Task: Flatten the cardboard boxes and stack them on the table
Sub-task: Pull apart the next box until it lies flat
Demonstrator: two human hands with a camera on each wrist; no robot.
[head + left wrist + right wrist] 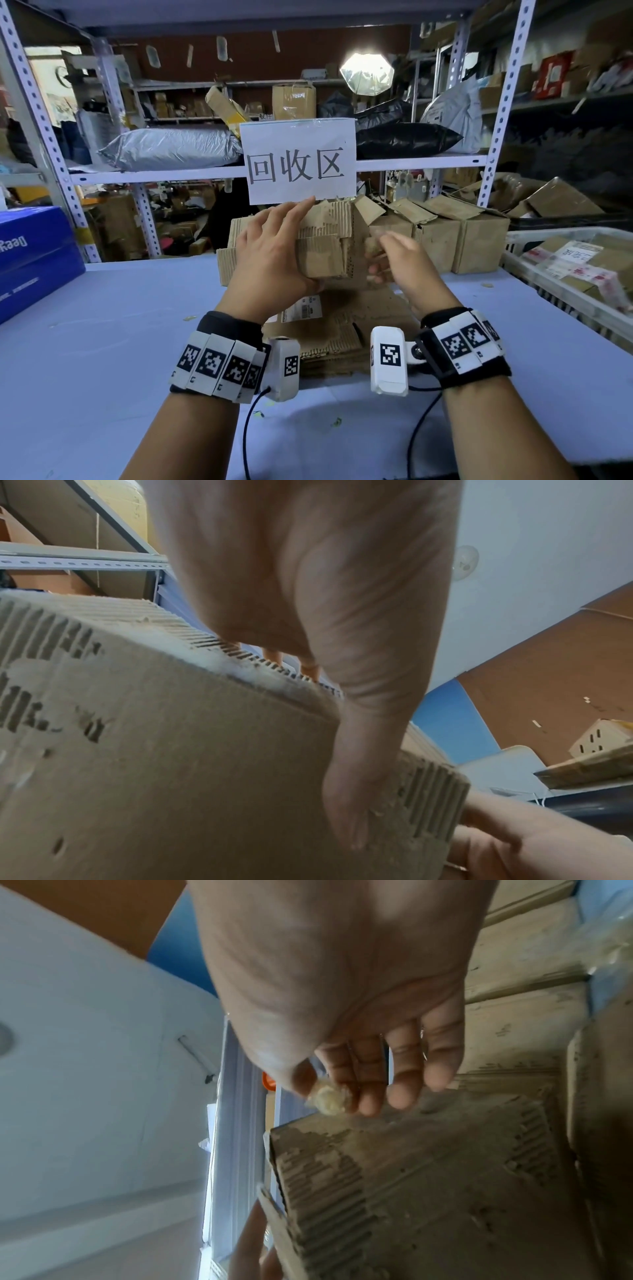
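A worn, torn cardboard box (325,246) (171,750) (445,1177) hangs in the air above the blue table (120,325). My left hand (270,246) grips its left side, thumb (359,777) along the near face and fingers stretched over the top edge. My right hand (400,253) (342,988) hovers at the box's right corner and pinches a small crumpled wad of pale tape (329,1099) between thumb and fingertips. Below the box lies a stack of flattened cardboard (342,325) with a shipping label.
Several upright cardboard boxes (462,240) stand in a row at the back right. A white crate (548,294) of parcels sits at the right, a blue carton (30,253) at the left. A paper sign (298,161) hangs from the shelf rail straight ahead.
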